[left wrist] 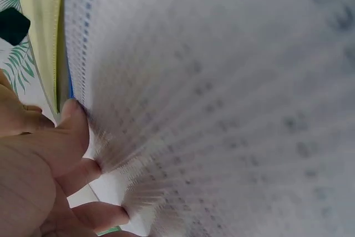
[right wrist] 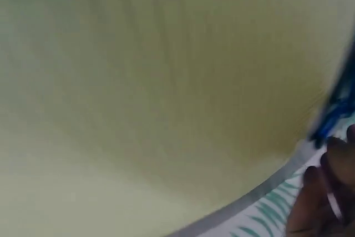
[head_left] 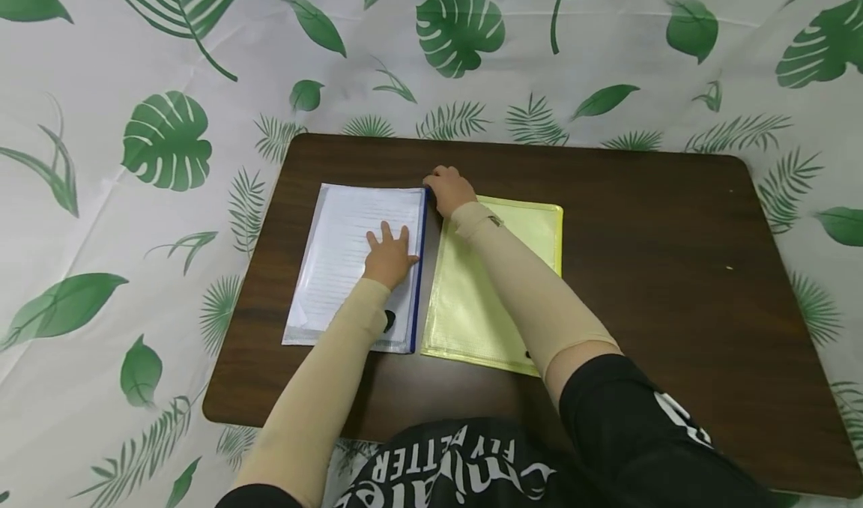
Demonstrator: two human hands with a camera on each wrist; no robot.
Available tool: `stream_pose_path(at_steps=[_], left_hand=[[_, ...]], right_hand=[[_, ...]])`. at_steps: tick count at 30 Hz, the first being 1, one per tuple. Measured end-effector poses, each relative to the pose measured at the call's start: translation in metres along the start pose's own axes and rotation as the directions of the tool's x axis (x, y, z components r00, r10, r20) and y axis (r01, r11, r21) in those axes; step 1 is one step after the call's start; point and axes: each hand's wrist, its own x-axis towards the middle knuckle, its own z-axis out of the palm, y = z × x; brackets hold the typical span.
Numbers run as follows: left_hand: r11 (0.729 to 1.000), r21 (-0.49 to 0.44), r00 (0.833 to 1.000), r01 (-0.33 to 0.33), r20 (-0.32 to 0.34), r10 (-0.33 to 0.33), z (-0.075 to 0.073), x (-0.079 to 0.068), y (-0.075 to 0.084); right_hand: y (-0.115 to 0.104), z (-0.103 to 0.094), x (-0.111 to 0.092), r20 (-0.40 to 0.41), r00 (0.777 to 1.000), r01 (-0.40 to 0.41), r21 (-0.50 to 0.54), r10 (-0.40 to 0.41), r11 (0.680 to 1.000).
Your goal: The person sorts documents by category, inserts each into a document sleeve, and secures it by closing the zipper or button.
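Note:
A clear mesh document pouch point(head_left: 337, 268) with a blue edge lies on the table, lined white paper showing through it. My left hand point(head_left: 389, 259) rests spread on its front, the fingertips point(left wrist: 119, 215) touching the mesh surface. At the pouch's top right corner, my right hand point(head_left: 450, 189) has its fingers curled at the end of the blue edge point(right wrist: 328, 123). The fingers point(right wrist: 310, 198) pinch that corner, partly out of frame in the right wrist view. A yellow mesh pouch point(head_left: 465, 306) lies just to the right, under my right forearm.
The dark brown wooden table point(head_left: 661, 306) extends far to the right, with rounded corners. A white cloth point(head_left: 270, 118) printed with green leaves surrounds it. A black mark point(head_left: 389, 321) shows near the clear pouch's lower right corner.

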Motion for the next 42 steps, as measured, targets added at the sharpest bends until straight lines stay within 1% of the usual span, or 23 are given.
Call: stream_pose_path(at_steps=[3,5,7,9,11,12,13,15,17,18,19,20,21,23,25,26,29,32,34,36,38,40,42], left_hand=[[0.998,0.044,0.999,-0.037,-0.008,0.037,0.010,-0.009,0.011],[0.997,0.055,0.999,-0.046,-0.012,0.046,0.015,-0.013,0.017],[0.998,0.052,0.999,-0.043,-0.024,0.044,0.017,-0.016,0.021],[0.998,0.044,0.999,-0.035,-0.031,0.036,0.016,-0.017,0.024],[0.999,0.032,0.999,-0.026,-0.034,0.027,0.015,-0.016,0.024],[0.999,0.033,0.999,-0.022,-0.038,0.023,0.015,-0.015,0.024],[0.999,0.036,0.999,-0.018,-0.043,0.020,0.014,-0.014,0.023],[0.999,0.030,0.998,-0.011,-0.059,0.013,0.014,-0.013,0.021],[1.000,0.021,0.997,0.002,-0.071,0.000,0.013,-0.012,0.019],[1.000,0.020,0.997,0.005,-0.073,-0.004,0.013,-0.011,0.018],[1.000,0.013,0.997,0.006,-0.073,-0.005,0.012,-0.010,0.017],[1.000,0.001,0.997,0.006,-0.072,-0.006,0.012,-0.010,0.017],[1.000,-0.007,0.997,0.007,-0.071,-0.008,0.011,-0.009,0.016],[1.000,-0.012,0.998,0.008,-0.067,-0.009,0.011,-0.007,0.016],[1.000,-0.010,0.997,0.008,-0.074,-0.008,0.010,-0.006,0.015],[1.000,-0.002,0.997,0.008,-0.073,-0.008,0.010,-0.005,0.016],[1.000,0.028,0.998,0.001,-0.066,0.001,0.008,-0.003,0.015],[0.999,0.032,1.000,-0.009,0.004,0.009,0.000,-0.001,0.011],[1.000,0.015,0.998,-0.021,0.056,0.021,-0.011,0.003,0.006],[1.000,-0.007,0.996,-0.025,0.088,0.025,-0.023,0.009,-0.002],[0.999,-0.031,0.998,-0.025,0.052,0.026,-0.035,0.018,-0.010],[0.997,-0.061,0.999,-0.036,-0.040,0.034,-0.046,0.031,-0.017],[0.993,-0.078,0.986,-0.085,-0.148,0.073,-0.053,0.048,-0.022]], right_hand=[[0.013,0.006,-0.006,0.015,0.999,0.038,-0.129,-0.036,0.991],[0.020,0.009,-0.010,0.030,0.997,0.074,-0.214,-0.070,0.974],[0.023,0.008,-0.012,0.041,0.991,0.132,-0.300,-0.126,0.945],[0.024,0.005,-0.013,0.062,0.982,0.190,-0.381,-0.180,0.905],[0.021,-0.001,-0.012,0.098,0.974,0.227,-0.411,-0.205,0.883],[0.018,-0.006,-0.012,0.117,0.972,0.236,-0.408,-0.206,0.882],[0.015,-0.011,-0.012,0.139,0.971,0.234,-0.386,-0.195,0.892],[0.008,-0.020,-0.011,0.182,0.968,0.221,-0.315,-0.170,0.923],[0.003,-0.027,-0.009,0.211,0.968,0.179,-0.184,-0.139,0.967],[0.002,-0.030,-0.008,0.220,0.969,0.136,-0.098,-0.112,0.986],[0.003,-0.031,-0.007,0.225,0.970,0.092,-0.008,-0.088,0.996],[0.004,-0.030,-0.005,0.220,0.973,0.052,0.080,-0.068,0.995],[0.005,-0.031,-0.004,0.212,0.976,0.009,0.174,-0.046,0.985],[0.006,-0.031,-0.004,0.205,0.979,-0.071,0.350,-0.003,0.934],[0.005,-0.031,-0.006,0.209,0.978,-0.117,0.484,0.015,0.867],[0.005,-0.031,-0.007,0.214,0.977,-0.135,0.538,0.020,0.832],[0.005,-0.028,-0.011,0.244,0.969,-0.187,0.647,0.032,0.739],[0.008,-0.022,-0.012,0.243,0.969,-0.206,0.688,0.047,0.695],[0.009,-0.019,-0.010,0.232,0.971,-0.206,0.718,0.052,0.665],[0.009,-0.016,-0.007,0.220,0.974,-0.200,0.734,0.051,0.649],[0.009,-0.015,-0.005,0.234,0.970,-0.222,0.770,0.059,0.598],[0.010,-0.014,-0.004,0.263,0.962,-0.262,0.801,0.076,0.539],[0.011,-0.014,-0.004,0.288,0.952,-0.301,0.826,0.101,0.477]])
